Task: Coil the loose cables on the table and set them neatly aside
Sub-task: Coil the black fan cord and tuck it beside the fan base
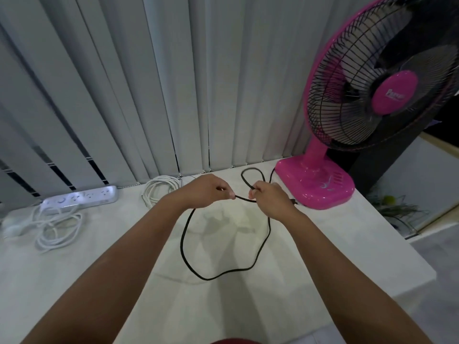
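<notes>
A power strip [82, 196] with loose white cord [58, 229] lies far left on the worktop [74, 281]. Mid-worktop, the left hand [208, 191] and right hand [269, 199] pinch a black cable [185, 247], its loop hanging near. A pink fan [323, 180] stands right.

Both forearms are bare from the bottom edge up to the wrists — no sleeves, watch, bracelet or rings showing on the left hand [210, 192] or the right hand [272, 201] — and below the arms a sliver of red garment [234, 340] shows.
</notes>
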Available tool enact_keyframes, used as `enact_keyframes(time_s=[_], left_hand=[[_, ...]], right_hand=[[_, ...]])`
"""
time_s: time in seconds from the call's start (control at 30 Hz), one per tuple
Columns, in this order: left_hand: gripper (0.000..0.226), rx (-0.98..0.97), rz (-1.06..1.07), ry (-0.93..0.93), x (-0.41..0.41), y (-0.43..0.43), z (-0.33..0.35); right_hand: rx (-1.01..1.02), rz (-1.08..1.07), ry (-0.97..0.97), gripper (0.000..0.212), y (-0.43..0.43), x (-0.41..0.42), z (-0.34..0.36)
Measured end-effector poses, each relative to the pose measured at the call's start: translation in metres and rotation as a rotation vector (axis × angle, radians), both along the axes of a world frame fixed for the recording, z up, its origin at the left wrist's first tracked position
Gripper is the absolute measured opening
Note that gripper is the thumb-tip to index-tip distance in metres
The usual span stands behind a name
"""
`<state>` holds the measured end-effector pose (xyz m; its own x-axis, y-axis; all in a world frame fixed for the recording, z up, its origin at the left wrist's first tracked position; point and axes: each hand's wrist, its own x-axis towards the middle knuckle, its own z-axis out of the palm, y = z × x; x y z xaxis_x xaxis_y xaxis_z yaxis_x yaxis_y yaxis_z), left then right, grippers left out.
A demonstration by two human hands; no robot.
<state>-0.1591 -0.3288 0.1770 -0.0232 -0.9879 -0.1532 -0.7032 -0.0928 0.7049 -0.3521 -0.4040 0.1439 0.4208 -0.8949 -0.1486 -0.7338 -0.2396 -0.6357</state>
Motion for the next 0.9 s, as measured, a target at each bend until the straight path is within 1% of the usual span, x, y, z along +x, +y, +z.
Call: enact_keyframes(time_s=[0.07, 0.13, 0.17, 0.2, 0.27, 0.33, 0.4, 0.47, 0.53, 0.6, 0.63, 0.67, 0.7, 0.77, 0.83, 0.9], left_hand=[[0.013, -0.029, -0.032, -0.076, -0.010, -0.009, 0.001], [0.012, -0.013, -0.032, -0.111, -0.017, -0.016, 0.001], [0.011, -0.001, -0.028, -0.124, -0.021, -0.019, 0.001], [0.010, 0.006, -0.027, -0.135, -0.025, -0.022, 0.002], [0.008, -0.025, -0.043, -0.116, -0.033, -0.029, 0.005], [0.005, -0.079, -0.018, 0.025, -0.039, -0.036, 0.009], [0.013, -0.112, 0.050, 0.162, -0.044, -0.044, 0.013], [0.018, -0.156, 0.113, 0.157, -0.048, -0.051, 0.012], [0.023, -0.203, 0.174, 0.104, -0.050, -0.054, 0.010], [0.033, -0.221, 0.174, -0.016, -0.049, -0.057, 0.005], [0.043, -0.209, 0.155, -0.077, -0.050, -0.057, 0.003], [0.052, -0.189, 0.148, -0.101, -0.051, -0.056, 0.000], [0.060, -0.170, 0.158, -0.078, -0.053, -0.055, -0.002], [0.067, -0.146, 0.199, -0.014, -0.056, -0.054, -0.004], [0.069, -0.133, 0.225, 0.014, -0.060, -0.054, -0.004], [0.070, -0.105, 0.266, 0.088, -0.062, -0.055, 0.000]], right_hand=[[-0.029, -0.037, 0.085, 0.026, 0.000, -0.002, 0.002], [-0.126, 0.007, 0.200, 0.025, -0.003, -0.004, 0.001], [-0.165, 0.031, 0.224, 0.024, -0.006, -0.007, 0.002], [-0.162, 0.038, 0.182, 0.023, -0.008, -0.010, 0.005], [-0.011, 0.055, -0.030, 0.019, -0.011, -0.015, 0.014], [0.158, 0.094, -0.203, 0.019, -0.009, -0.018, 0.021], [0.312, 0.072, -0.397, 0.020, -0.006, -0.020, 0.022], [0.495, 0.036, -0.628, 0.021, -0.006, -0.023, 0.023], [0.644, 0.026, -0.749, 0.024, -0.012, -0.028, 0.026], [0.769, 0.057, -0.792, 0.028, -0.021, -0.033, 0.030], [0.828, 0.088, -0.795, 0.030, -0.025, -0.037, 0.032], [0.883, 0.126, -0.790, 0.030, -0.028, -0.041, 0.033], [0.934, 0.167, -0.782, 0.029, -0.032, -0.045, 0.034], [1.022, 0.249, -0.758, 0.028, -0.039, -0.055, 0.035], [1.106, 0.319, -0.731, 0.029, -0.044, -0.063, 0.035], [1.180, 0.370, -0.740, 0.028, -0.047, -0.066, 0.034]])
